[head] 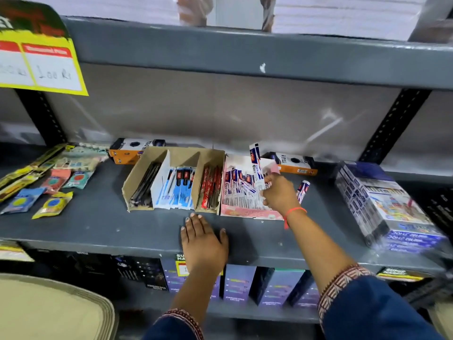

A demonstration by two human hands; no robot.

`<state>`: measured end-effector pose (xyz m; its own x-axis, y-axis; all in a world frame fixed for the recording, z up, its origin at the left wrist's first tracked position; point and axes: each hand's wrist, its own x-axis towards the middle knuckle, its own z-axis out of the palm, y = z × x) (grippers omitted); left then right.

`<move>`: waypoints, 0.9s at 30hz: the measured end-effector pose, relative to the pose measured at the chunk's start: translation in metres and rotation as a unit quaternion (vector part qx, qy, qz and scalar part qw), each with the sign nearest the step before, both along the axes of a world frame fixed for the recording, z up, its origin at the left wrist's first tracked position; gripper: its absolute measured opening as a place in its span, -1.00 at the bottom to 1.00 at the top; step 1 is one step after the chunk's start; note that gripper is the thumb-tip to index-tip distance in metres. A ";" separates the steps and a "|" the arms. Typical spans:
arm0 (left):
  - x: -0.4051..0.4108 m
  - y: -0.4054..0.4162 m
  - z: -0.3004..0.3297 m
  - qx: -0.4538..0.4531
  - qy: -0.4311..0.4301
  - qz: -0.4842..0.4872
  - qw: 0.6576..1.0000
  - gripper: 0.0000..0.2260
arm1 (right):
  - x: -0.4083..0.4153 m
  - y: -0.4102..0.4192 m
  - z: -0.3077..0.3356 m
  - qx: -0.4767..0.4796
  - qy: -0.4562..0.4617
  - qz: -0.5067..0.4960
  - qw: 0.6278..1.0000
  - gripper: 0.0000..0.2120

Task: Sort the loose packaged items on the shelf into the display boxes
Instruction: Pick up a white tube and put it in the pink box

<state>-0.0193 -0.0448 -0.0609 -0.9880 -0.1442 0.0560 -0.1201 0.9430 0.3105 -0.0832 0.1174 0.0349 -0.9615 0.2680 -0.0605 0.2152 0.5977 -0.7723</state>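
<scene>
A brown cardboard display box (137, 179) with three compartments stands mid-shelf, holding black, blue and red pen packs. Beside it on the right lies a pink display box (242, 213) full of white-and-blue pen packs. My right hand (279, 192) is over the pink box's right side, shut on a white-and-blue pen pack (257, 159) that sticks up and back. Another loose pen pack (302, 191) lies on the shelf just right of that hand. My left hand (203, 239) rests flat and open on the grey shelf (98, 227) in front of the boxes.
Small coloured packets (52, 204) and long yellow packs (29, 168) lie loose at the shelf's left. Orange-and-black boxes (130, 149) (293, 164) sit at the back. A big wrapped blue box (382, 204) fills the right end. A yellow price sign (41, 62) hangs top left.
</scene>
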 end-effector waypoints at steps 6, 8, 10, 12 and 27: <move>-0.003 0.001 -0.006 -0.016 0.029 0.012 0.999 -0.35 | -0.015 0.005 -0.019 0.085 -0.062 0.033 0.994 -0.83; -0.002 0.001 -0.007 -0.025 0.032 0.015 0.999 -0.35 | -0.017 0.006 -0.021 0.105 -0.072 0.042 0.991 -0.86; -0.002 0.001 -0.007 -0.029 0.035 0.016 0.999 -0.36 | -0.019 0.008 -0.025 0.125 -0.080 0.043 0.988 -0.85; -0.002 0.002 -0.005 -0.032 0.036 0.016 0.999 -0.36 | -0.021 0.010 -0.023 0.151 -0.077 0.049 0.984 -0.83; -0.002 0.002 -0.005 -0.039 0.038 0.022 0.998 -0.37 | -0.009 0.085 -0.042 0.126 -0.110 -0.139 0.976 -0.51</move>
<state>-0.0208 -0.0431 -0.0663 -0.9731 -0.1801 0.1437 -0.1410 0.9588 0.2465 -0.0922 0.2028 -0.0068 -0.8207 0.5498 -0.1553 0.5400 0.6578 -0.5250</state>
